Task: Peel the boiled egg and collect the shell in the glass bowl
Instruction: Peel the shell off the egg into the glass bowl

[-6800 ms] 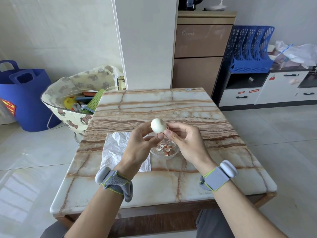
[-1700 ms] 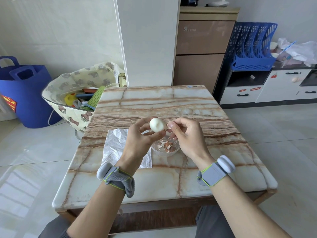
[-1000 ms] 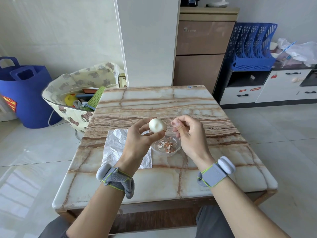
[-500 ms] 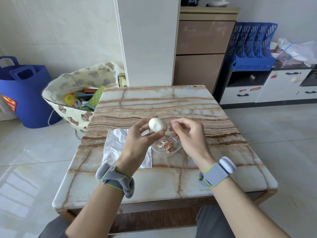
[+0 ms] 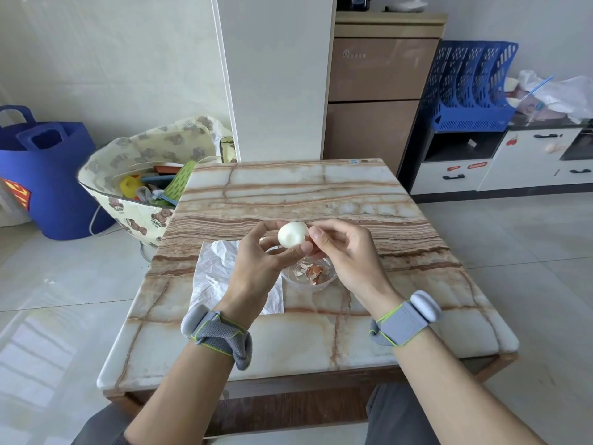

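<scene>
A white boiled egg [image 5: 291,238], its visible surface bare of shell, is held above the table between the thumb and fingers of my left hand [image 5: 256,264]. My right hand [image 5: 343,252] is right beside it, fingers curled, thumb and fingertips touching the egg's right side. Just below both hands stands a small glass bowl [image 5: 324,284] with brown shell pieces [image 5: 313,271] in it. My hands hide the bowl's far rim.
A crumpled white sheet [image 5: 215,268] lies on the marble table [image 5: 305,194] left of the bowl. A printed bag full of toys [image 5: 134,187] and a blue tub [image 5: 41,175] stand on the floor to the left. Cabinets line the back wall.
My right hand, drawn slightly away from the egg a second ago, has come back against its right side. The left hand has kept the egg almost still.
</scene>
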A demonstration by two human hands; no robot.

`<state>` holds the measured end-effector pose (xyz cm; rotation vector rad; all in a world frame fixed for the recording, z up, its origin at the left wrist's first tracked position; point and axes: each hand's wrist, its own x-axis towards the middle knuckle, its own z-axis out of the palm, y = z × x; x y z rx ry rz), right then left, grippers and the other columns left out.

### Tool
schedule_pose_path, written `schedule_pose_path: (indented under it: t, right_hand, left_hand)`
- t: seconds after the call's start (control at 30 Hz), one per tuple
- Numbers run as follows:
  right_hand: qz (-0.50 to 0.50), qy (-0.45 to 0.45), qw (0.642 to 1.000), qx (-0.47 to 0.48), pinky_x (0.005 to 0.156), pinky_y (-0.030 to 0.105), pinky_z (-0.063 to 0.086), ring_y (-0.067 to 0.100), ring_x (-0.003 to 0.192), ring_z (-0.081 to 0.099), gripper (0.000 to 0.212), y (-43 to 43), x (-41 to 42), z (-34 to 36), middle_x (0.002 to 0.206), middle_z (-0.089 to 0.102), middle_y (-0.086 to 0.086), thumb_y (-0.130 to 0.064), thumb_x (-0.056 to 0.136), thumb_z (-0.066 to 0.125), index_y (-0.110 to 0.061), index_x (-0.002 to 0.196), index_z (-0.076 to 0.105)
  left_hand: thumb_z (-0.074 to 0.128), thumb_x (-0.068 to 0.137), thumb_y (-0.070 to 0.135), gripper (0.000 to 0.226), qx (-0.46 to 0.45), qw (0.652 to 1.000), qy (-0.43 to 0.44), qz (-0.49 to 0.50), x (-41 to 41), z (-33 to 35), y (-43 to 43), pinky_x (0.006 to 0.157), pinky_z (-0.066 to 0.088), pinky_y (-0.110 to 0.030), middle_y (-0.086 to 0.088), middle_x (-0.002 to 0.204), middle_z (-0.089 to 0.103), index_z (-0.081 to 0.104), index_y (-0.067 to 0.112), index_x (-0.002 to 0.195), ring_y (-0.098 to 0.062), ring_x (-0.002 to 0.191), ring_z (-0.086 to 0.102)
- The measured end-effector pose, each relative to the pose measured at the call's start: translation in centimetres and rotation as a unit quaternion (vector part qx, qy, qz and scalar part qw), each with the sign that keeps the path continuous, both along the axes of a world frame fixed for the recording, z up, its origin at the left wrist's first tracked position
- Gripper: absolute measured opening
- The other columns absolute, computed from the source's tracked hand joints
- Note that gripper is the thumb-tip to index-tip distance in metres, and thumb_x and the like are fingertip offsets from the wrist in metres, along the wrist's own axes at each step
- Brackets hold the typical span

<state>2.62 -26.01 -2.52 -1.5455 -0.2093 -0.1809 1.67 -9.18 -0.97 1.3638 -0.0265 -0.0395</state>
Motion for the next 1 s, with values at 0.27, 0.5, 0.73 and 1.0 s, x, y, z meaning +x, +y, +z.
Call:
schedule_pose_path:
  t: [0.27,0.5,0.73,1.0]
  right_hand:
    - [-0.030,-0.012,0.999,0.005,0.069,0.027,0.060,0.015,0.073,0.074,0.009,-0.17,0.41,0.01,0.085,0.079,0.006,-0.015,0.101,0.068,-0.013,0.098,0.076]
    - [-0.058,-0.023,0.998,0.015,0.062,0.025,0.057,0.018,0.066,0.073,0.009,-0.20,0.58,0.15,0.078,0.077,0.005,-0.013,0.098,0.072,-0.008,0.090,0.071]
    - [-0.074,-0.043,0.996,-0.032,0.066,0.026,0.057,0.017,0.071,0.074,0.009,-0.43,0.62,-0.07,0.082,0.078,0.002,-0.012,0.099,0.070,-0.010,0.092,0.075]
    - [-0.088,-0.050,0.994,-0.046,0.078,0.044,0.064,0.019,0.078,0.075,0.010,0.01,0.09,0.51,0.081,0.078,0.001,-0.020,0.086,0.087,-0.014,0.087,0.079]
  left_hand:
    - [0.095,0.063,0.018,0.049,-0.002,1.000,0.007,-0.028,0.12,-0.14,0.18,0.087,0.061,-0.035,-0.016,0.101,0.078,0.070,0.012,0.105,-0.026,0.087,0.077]
    - [0.095,0.067,0.019,0.050,-0.002,1.000,0.014,-0.026,0.27,-0.30,0.04,0.088,0.062,-0.034,-0.016,0.098,0.078,0.071,0.015,0.110,-0.026,0.088,0.077]
    - [0.092,0.067,0.020,0.031,-0.012,1.000,0.013,-0.005,0.18,-0.38,-0.02,0.085,0.061,-0.032,-0.025,0.106,0.074,0.075,0.019,0.093,-0.026,0.086,0.074]
    - [0.094,0.065,0.019,0.042,-0.001,1.000,0.008,0.012,0.22,-0.56,-0.07,0.083,0.062,-0.033,-0.009,0.093,0.077,0.072,0.015,0.100,-0.023,0.083,0.076]
